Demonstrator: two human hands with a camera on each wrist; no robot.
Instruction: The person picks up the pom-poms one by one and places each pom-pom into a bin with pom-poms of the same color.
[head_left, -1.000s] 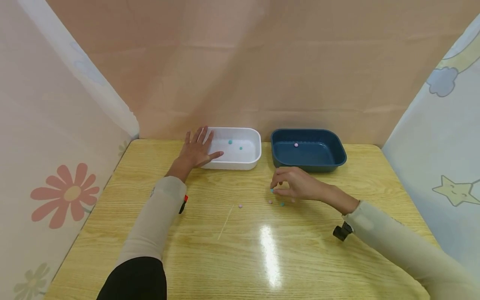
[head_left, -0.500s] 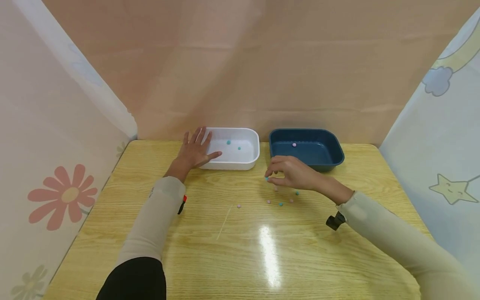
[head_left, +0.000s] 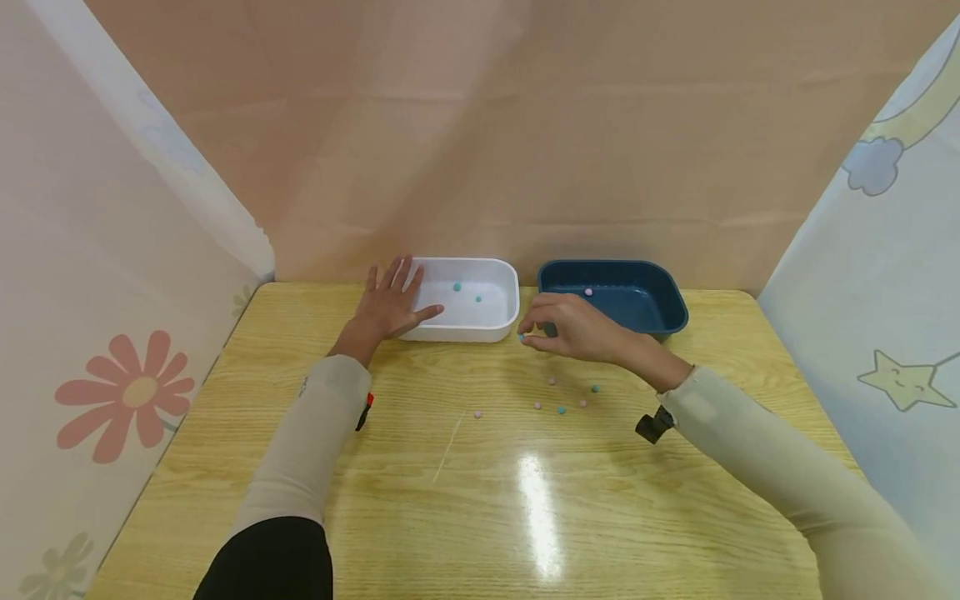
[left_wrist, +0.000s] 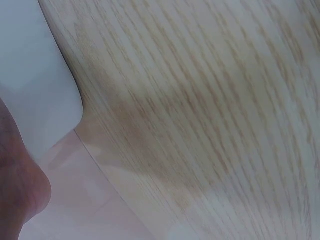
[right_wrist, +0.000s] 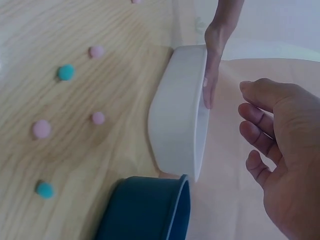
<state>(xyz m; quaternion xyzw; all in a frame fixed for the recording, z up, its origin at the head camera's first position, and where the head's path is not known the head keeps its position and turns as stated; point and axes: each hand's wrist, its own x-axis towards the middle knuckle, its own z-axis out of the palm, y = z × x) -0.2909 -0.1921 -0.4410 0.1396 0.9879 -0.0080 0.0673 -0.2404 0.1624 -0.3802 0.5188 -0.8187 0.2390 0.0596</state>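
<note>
The table [head_left: 427, 533] carries a white tray [head_left: 465, 333], long axis running left to right, with a dark blue tray [head_left: 645, 310] to its right. The left hand [head_left: 388, 311] lies with fingers spread at the white tray's left end. The right hand [head_left: 576, 328], nearer that tray's right end, pinches a blue bead [head_left: 521, 337] at its fingertips. From this grip the white tray lies leftward, its near right corner just beside the bead; clearance height cannot be confirmed.
</note>
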